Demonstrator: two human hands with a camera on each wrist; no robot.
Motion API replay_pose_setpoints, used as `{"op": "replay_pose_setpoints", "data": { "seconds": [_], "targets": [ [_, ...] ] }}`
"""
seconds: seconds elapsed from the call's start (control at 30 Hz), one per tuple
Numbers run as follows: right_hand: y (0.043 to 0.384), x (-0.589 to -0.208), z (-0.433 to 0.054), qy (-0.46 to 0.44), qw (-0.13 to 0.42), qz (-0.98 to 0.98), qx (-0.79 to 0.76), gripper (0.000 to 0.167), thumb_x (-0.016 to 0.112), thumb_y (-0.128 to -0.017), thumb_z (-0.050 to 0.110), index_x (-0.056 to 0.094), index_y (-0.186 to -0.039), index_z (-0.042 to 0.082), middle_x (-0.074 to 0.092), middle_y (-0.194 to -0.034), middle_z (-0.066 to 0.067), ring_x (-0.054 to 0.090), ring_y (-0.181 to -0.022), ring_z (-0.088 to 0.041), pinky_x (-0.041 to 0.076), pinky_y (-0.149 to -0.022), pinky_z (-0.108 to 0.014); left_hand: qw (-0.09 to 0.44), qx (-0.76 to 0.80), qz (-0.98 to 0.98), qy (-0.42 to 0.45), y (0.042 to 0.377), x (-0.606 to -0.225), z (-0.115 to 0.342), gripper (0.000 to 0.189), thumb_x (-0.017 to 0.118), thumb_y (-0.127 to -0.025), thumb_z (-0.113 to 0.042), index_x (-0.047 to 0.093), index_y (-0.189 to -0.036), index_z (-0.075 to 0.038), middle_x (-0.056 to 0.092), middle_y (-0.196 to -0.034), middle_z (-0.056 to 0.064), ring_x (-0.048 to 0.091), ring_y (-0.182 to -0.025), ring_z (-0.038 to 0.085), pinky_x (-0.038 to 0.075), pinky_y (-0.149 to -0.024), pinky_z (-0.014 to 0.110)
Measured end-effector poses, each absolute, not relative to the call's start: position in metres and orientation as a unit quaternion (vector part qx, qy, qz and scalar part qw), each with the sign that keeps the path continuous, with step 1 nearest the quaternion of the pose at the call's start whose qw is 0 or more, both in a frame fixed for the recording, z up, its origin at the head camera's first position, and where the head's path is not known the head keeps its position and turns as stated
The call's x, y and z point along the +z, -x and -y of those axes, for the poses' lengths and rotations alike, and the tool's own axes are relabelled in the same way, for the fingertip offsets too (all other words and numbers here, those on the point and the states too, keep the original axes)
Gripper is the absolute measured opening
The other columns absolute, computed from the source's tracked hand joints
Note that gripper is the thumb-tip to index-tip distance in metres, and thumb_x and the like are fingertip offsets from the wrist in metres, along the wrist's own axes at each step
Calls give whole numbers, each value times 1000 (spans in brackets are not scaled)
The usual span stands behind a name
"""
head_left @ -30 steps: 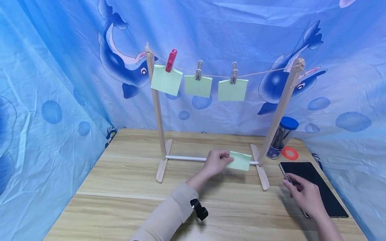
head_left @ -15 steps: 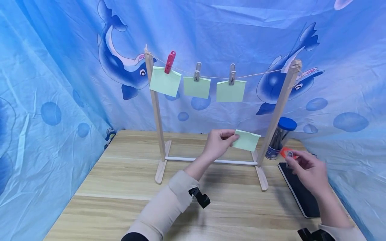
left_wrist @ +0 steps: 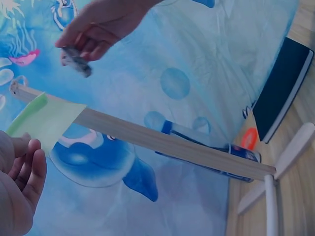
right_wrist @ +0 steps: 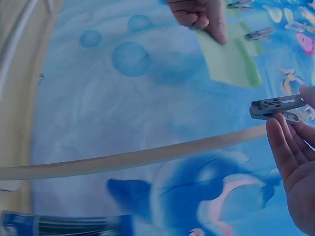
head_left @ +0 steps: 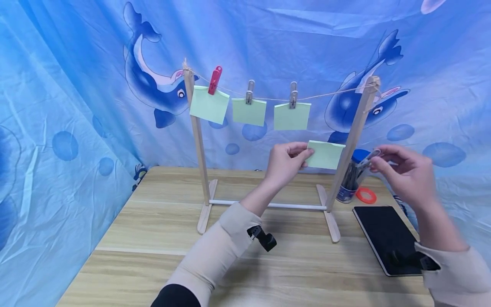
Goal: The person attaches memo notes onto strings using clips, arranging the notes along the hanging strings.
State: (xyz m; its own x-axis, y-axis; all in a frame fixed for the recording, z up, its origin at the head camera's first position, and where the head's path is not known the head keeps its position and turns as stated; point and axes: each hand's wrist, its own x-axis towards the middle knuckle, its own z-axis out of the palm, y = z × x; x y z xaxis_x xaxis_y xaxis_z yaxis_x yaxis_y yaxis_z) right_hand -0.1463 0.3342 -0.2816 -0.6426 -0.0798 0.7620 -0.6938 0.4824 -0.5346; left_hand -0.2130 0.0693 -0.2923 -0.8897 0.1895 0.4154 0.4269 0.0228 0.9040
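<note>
My left hand [head_left: 285, 164] pinches a pale green paper note [head_left: 326, 155] by its left edge, below the string and left of the right post. The note's top edge is folded, as the left wrist view shows. In my right hand [head_left: 408, 172] is a grey clothespin [right_wrist: 278, 105], held between thumb and fingers to the right of the post. Three green notes hang on the string [head_left: 326, 94]: one under a red clothespin [head_left: 215, 80], the others under a grey clothespin [head_left: 249, 92] and another grey clothespin [head_left: 293, 95].
The wooden frame [head_left: 353, 140] has feet on the table [head_left: 145, 238] joined by a white rod [head_left: 291, 206]. Behind the right post stand a blue-lidded jar [head_left: 347, 187] and an orange ring [head_left: 366, 195]. A black notebook [head_left: 387, 238] lies at the right. A blue curtain [head_left: 96, 85] backs the table.
My left hand has lifted the green note up from near the rod and slightly right. My right hand has risen from over the notebook with the grey clothespin. The hanging notes stay in place.
</note>
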Motion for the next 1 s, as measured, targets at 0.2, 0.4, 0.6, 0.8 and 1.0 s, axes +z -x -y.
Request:
{"op": "replay_pose_setpoints", "data": {
  "seconds": [0.2,0.4,0.6,0.8,1.0],
  "targets": [
    [152,-237,-324,-281,357,763,461,20,62,-89,-15,64,-109,-20,70,-91,5,67,-76,-3,53,-75,-9,109,-681,684,237,214,-277,-75,19,74,-94,-13,77,-109,-1,75,-79,3,69,-61,15,60,-62,28],
    [157,-202,-317,-303,374,763,431,21,63,-92,-12,64,-111,-20,69,-92,6,64,-75,-5,52,-73,-9,133,-691,673,228,215,-264,-81,18,76,-93,-13,78,-105,-1,74,-76,3,66,-55,12,60,-58,29],
    [162,-170,-306,-290,420,787,346,24,70,-94,0,68,-111,-17,66,-96,22,57,-77,2,47,-74,-7,129,-712,657,212,218,-256,-89,18,75,-93,-11,77,-106,0,75,-79,6,69,-58,16,61,-58,29],
    [174,-143,-297,-304,447,787,296,19,69,-94,1,72,-108,-12,62,-100,30,56,-88,3,44,-84,-13,127,-701,670,208,219,-250,-96,20,73,-94,-11,76,-111,0,76,-84,6,69,-59,12,60,-60,26],
    [191,-123,-294,-295,437,806,270,19,70,-95,4,74,-111,-6,71,-108,18,57,-96,5,44,-88,-13,127,-694,682,191,222,-245,-98,22,73,-95,-15,76,-112,-2,75,-83,4,67,-56,12,59,-57,26]
  ]
}}
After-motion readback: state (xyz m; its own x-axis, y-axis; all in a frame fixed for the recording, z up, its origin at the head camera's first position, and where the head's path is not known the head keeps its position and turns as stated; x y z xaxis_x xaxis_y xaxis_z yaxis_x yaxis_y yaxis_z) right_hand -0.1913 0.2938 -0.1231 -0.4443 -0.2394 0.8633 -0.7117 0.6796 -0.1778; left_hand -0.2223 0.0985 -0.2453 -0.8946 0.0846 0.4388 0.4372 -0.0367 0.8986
